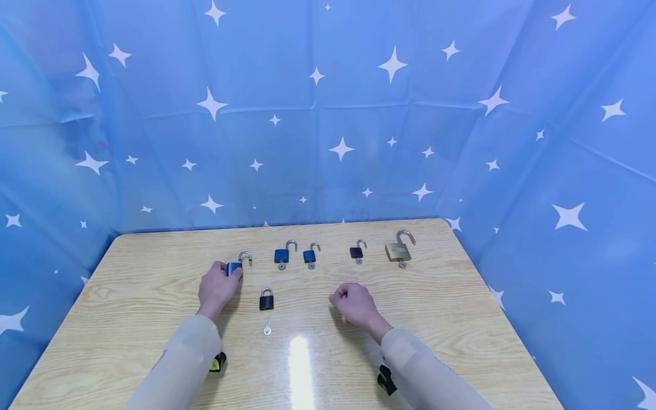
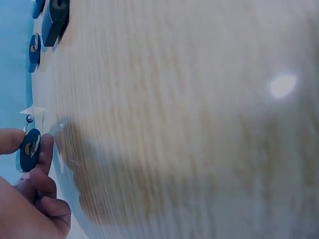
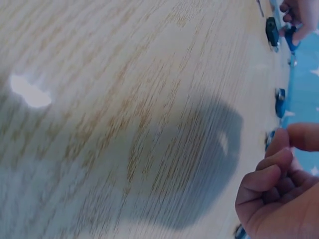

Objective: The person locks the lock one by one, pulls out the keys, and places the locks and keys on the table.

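My left hand (image 1: pixel 217 290) pinches a blue padlock (image 1: pixel 233 269) between thumb and fingers at the left of the table. Its shackle is swung open and points away from me. In the left wrist view a key shows in the underside of this blue padlock (image 2: pixel 31 149). A closed black padlock (image 1: pixel 266 302) lies right of the left hand, with a loose silver key (image 1: pixel 267 327) in front of it. My right hand (image 1: pixel 355 304) hovers over the table right of centre, its fingers loosely curled; nothing shows between them in the right wrist view.
Along the back lie two blue padlocks (image 1: pixel 281 255) (image 1: pixel 310 256), a small black padlock (image 1: pixel 356 252) and a large brass padlock (image 1: pixel 397 251), all with open shackles and keys inserted. A blue star-patterned curtain (image 1: pixel 318 131) hangs behind the wooden table (image 1: pixel 441 341).
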`<action>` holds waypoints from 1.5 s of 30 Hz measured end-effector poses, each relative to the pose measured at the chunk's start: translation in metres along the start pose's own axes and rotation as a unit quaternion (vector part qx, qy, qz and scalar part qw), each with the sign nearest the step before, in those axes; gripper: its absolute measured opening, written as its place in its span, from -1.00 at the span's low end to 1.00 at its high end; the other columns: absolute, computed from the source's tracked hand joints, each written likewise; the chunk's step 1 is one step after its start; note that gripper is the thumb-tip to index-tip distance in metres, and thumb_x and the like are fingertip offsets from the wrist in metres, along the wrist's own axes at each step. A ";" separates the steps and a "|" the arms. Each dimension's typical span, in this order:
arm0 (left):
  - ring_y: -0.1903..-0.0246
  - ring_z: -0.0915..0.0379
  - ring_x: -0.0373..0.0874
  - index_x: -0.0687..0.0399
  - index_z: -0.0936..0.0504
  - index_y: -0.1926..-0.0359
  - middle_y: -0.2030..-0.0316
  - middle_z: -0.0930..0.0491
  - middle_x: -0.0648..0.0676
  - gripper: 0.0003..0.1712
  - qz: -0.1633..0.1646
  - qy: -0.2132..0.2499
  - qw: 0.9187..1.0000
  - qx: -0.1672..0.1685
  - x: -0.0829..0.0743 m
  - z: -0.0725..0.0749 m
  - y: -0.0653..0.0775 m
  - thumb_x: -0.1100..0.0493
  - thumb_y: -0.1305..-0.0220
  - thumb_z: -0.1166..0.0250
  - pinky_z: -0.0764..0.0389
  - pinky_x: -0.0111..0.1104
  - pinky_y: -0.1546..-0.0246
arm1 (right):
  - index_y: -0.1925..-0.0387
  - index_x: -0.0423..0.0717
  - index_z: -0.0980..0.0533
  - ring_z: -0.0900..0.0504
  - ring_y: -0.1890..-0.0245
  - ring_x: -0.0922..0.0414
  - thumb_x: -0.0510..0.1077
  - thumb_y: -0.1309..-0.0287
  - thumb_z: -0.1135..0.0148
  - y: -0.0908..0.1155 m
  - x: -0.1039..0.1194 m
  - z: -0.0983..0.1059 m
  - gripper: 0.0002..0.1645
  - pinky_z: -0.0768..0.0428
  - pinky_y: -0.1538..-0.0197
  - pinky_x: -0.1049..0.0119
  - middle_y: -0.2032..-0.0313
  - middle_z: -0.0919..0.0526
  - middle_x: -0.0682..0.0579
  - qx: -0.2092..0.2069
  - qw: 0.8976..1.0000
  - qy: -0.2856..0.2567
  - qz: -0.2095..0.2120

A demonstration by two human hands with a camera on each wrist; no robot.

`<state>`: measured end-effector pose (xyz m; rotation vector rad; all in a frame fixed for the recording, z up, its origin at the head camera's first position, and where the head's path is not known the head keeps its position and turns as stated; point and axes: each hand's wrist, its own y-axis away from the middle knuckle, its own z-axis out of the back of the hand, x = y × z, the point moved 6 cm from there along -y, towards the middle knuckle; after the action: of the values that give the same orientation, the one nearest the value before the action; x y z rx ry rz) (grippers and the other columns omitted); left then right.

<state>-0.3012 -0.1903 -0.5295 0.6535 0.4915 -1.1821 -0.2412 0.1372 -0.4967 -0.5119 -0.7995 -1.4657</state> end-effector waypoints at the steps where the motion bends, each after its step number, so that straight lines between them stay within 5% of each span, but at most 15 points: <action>1: 0.19 -0.46 0.06 0.25 -0.35 -0.11 0.02 -0.50 0.31 -0.44 -0.001 0.003 1.000 0.002 0.000 0.000 0.001 -0.14 -0.41 -0.04 -0.39 -0.34 0.40 | 0.52 -0.10 -0.55 -0.44 0.62 0.20 -0.12 -0.27 -0.16 0.000 0.000 0.000 -0.75 -0.45 0.28 0.31 0.65 -0.46 0.14 -0.001 1.000 0.000 0.001; 15: 0.04 -0.54 0.07 0.21 -0.30 -0.36 -0.09 -0.56 0.30 -0.32 -0.039 0.032 0.998 0.025 -0.015 0.007 0.012 -0.15 -0.43 -0.07 -0.48 -0.32 0.27 | 0.53 -0.08 -0.53 -0.43 0.64 0.20 -0.11 -0.28 -0.17 -0.001 0.002 0.001 -0.74 -0.44 0.28 0.32 0.66 -0.45 0.15 0.000 1.000 0.000 -0.006; 24: 0.16 -0.54 -0.01 0.24 -0.41 -0.22 0.00 -0.58 0.27 -0.41 -0.048 0.078 0.995 0.024 -0.030 0.011 0.021 -0.11 -0.38 -0.13 -0.50 -0.38 0.33 | 0.50 -0.08 -0.55 -0.44 0.62 0.20 -0.10 -0.28 -0.16 -0.001 0.003 -0.001 -0.76 -0.44 0.29 0.32 0.62 -0.48 0.14 0.004 1.000 0.004 -0.009; 36: 0.03 -0.60 0.04 0.21 -0.39 -0.23 -0.04 -0.61 0.30 -0.41 -0.088 0.121 0.987 0.065 -0.066 -0.002 0.038 -0.08 -0.36 -0.17 -0.60 -0.29 0.15 | 0.46 -0.10 -0.57 -0.46 0.56 0.18 -0.11 -0.28 -0.15 -0.002 0.005 0.000 -0.78 -0.44 0.29 0.32 0.59 -0.53 0.10 0.011 1.000 -0.008 -0.010; 45: 0.33 -0.49 -0.09 0.10 -0.50 -0.10 0.18 -0.64 0.15 -0.57 -0.105 0.119 0.983 0.094 -0.088 -0.016 0.048 -0.02 -0.32 -0.23 -0.44 -0.36 0.41 | 0.45 -0.11 -0.57 -0.46 0.55 0.18 -0.11 -0.26 -0.15 -0.004 0.006 -0.001 -0.78 -0.44 0.31 0.33 0.59 -0.52 0.11 0.012 1.000 -0.011 -0.003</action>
<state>-0.2834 -0.1077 -0.4726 0.9295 0.6673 -1.3671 -0.2450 0.1321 -0.4937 -0.5095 -0.8357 -1.4576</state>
